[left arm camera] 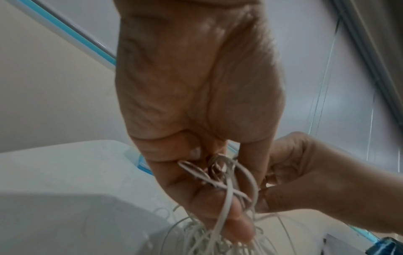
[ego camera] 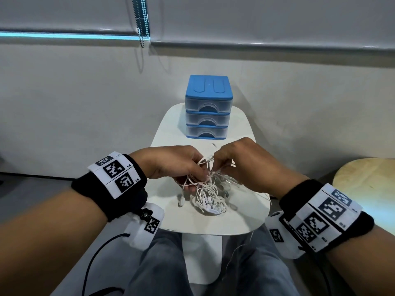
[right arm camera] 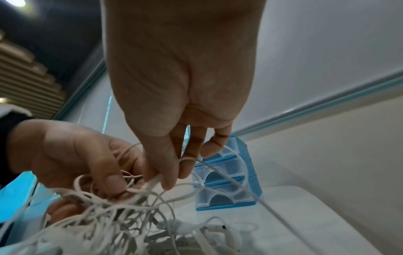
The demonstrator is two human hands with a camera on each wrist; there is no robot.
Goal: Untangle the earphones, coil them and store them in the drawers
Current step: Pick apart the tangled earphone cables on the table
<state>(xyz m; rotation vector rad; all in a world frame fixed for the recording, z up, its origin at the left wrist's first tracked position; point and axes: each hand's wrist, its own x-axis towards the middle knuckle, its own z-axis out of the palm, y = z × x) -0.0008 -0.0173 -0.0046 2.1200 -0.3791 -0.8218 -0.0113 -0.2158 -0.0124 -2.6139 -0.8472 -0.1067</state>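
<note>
A knot of white earphones (ego camera: 208,195) hangs from both hands, its lower part heaped on the small white table (ego camera: 241,212). My left hand (ego camera: 181,165) grips a bundle of cords (left arm camera: 220,186) between thumb and curled fingers. My right hand (ego camera: 235,161) pinches one cord loop (right arm camera: 152,182) beside the left thumb (right arm camera: 113,184). The earbuds and plugs (right arm camera: 209,229) lie on the table below. Behind the hands stands a blue three-drawer box (ego camera: 208,107) with clear drawers, all closed; it shows in the right wrist view too (right arm camera: 226,181).
The table is narrow, with the drawer box at its far end against a white wall (ego camera: 85,103). A round wooden stool (ego camera: 367,180) stands to the right. My knees in jeans (ego camera: 162,263) are under the near table edge. A blind chain (ego camera: 141,22) hangs at the back.
</note>
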